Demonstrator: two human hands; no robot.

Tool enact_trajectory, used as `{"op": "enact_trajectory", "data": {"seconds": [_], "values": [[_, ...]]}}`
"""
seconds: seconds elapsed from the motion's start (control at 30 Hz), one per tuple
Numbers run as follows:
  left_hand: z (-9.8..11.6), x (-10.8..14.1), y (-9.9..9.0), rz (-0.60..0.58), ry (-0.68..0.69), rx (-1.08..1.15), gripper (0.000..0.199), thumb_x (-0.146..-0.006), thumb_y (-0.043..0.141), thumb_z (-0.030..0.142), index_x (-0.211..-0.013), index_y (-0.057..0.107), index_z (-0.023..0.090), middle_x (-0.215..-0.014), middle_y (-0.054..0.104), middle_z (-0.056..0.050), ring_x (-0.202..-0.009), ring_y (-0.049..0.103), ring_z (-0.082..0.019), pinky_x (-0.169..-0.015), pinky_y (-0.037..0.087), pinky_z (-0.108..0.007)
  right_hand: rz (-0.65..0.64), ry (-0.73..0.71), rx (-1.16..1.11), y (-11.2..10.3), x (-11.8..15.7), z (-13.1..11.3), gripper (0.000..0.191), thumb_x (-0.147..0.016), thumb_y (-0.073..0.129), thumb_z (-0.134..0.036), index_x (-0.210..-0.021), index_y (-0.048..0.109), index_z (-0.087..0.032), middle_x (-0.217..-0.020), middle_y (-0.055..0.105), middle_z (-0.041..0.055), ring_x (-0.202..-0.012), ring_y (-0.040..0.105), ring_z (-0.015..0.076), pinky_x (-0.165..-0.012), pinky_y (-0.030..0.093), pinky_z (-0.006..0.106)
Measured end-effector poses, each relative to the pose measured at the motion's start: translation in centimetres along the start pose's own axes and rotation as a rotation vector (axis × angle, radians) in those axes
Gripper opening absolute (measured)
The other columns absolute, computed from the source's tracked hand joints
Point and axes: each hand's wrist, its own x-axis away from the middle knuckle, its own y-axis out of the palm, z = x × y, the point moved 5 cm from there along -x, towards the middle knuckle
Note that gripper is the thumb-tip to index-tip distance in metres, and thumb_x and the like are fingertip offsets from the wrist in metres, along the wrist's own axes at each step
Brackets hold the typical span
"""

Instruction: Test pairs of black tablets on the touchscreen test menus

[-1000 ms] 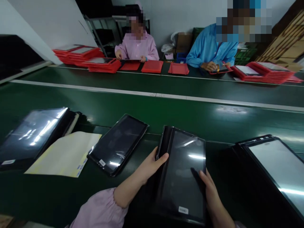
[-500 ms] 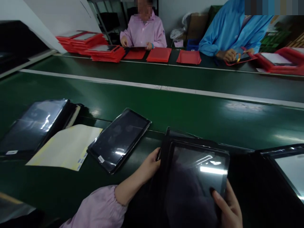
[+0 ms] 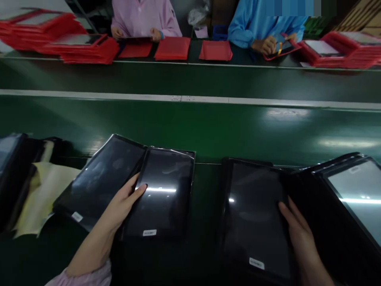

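- My left hand (image 3: pixel 122 202) clamps the center tablet (image 3: pixel 165 206) by its edge, beside the slanted tablet (image 3: pixel 104 178).
- My right hand (image 3: pixel 299 226) pinches the right-hand tablet (image 3: pixel 256 222) (glare streaks the pale-screened tablet (image 3: pixel 357 186) nearby).
- Both are over the green table (image 3: pixel 205 198).

green bench (image 3: pixel 166 125) | near: dark tablets (image 3: pixel 104 178), yellowish sheet (image 3: pixel 44 194) | far: red stacks (image 3: pixel 172 48)

1. Dark tablets (image 3: pixel 163 208) with a white label at the lower end — three
2. Pale-screened tablet (image 3: pixel 358 188) at right — one
3. Yellowish sheet (image 3: pixel 50 192): one
4. Low red piles (image 3: pixel 172 48) at mid-bench: three
5. People (image 3: pixel 144 18) opposite: two
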Motion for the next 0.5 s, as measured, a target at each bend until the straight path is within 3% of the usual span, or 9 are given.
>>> {"op": "enact_trajectory", "data": {"seconds": [0.07,0.13,0.23,0.3,0.4,0.5], "values": [[-0.4,0.6,0.5,-0.022,0.035,-0.026,0.099,-0.064,0.081,0.081,-0.141,0.067,0.02,-0.142,0.073,-0.017,-0.14,0.062,-0.042,-0.12,0.049,-0.051,-0.09,-0.05,0.028,0.8,-0.6,-1.5,0.065,-0.088,0.074,-0.073,-0.137,0.077,-0.03,-0.142,0.074,0.0044,-0.134,0.069,0.0377,-0.109,0.062,0.049],[-0.6,1.7,1.2,-0.019,0.117,-0.107,0.087,-0.08,0.072,0.074,-0.148,0.063,0.02,-0.151,0.067,-0.017,-0.148,0.055,-0.04,-0.128,0.038,-0.054,-0.156,-0.213,0.082,1.4,-1.2,-3.4,0.068,-0.088,0.076,-0.069,-0.144,0.071,-0.031,-0.149,0.07,0.0059,-0.14,0.064,0.0377,-0.115,0.057,0.053],[0.6,3.9,1.8,0.103,0.348,-0.393,0.062,-0.094,0.06,0.06,-0.145,0.066,0.024,-0.157,0.06,-0.016,-0.158,0.042,-0.04,-0.133,0.026,-0.062,-0.083,-0.605,0.232,1.5,-1.2,-6.1,0.066,-0.096,0.074,-0.056,-0.154,0.061,-0.029,-0.147,0.07,0.0107,-0.148,0.056,0.0374,-0.121,0.05,0.06],[2.2,5.1,2.6,0.17,0.52,-0.562,0.05,-0.098,0.057,0.054,-0.139,0.068,0.027,-0.158,0.057,-0.016,-0.158,0.041,-0.041,-0.13,0.03,-0.066,-0.029,-0.766,0.306,1.5,-0.7,-6.7,0.064,-0.1,0.072,-0.046,-0.159,0.055,-0.028,-0.141,0.072,0.0127,-0.145,0.059,0.0358,-0.117,0.053,0.06],[4.8,5.2,5.9,0.052,0.708,-0.682,0.046,-0.103,0.05,0.051,-0.138,0.067,0.028,-0.159,0.057,-0.014,-0.153,0.048,-0.037,-0.126,0.039,-0.064,-0.05,-0.74,0.294,1.7,-0.2,-6.3,0.064,-0.101,0.07,-0.044,-0.161,0.052,-0.028,-0.14,0.072,0.0134,-0.126,0.072,0.0322,-0.102,0.064,0.054],[6.5,3.3,11.1,-0.119,0.77,-0.816,0.056,-0.103,0.047,0.049,-0.148,0.06,0.019,-0.163,0.053,-0.02,-0.158,0.042,-0.039,-0.129,0.031,-0.067,-0.067,-0.601,0.195,1.6,-0.2,-5.5,0.069,-0.098,0.072,-0.051,-0.161,0.051,-0.029,-0.146,0.069,0.0142,-0.122,0.073,0.0316,-0.097,0.066,0.051]]}}
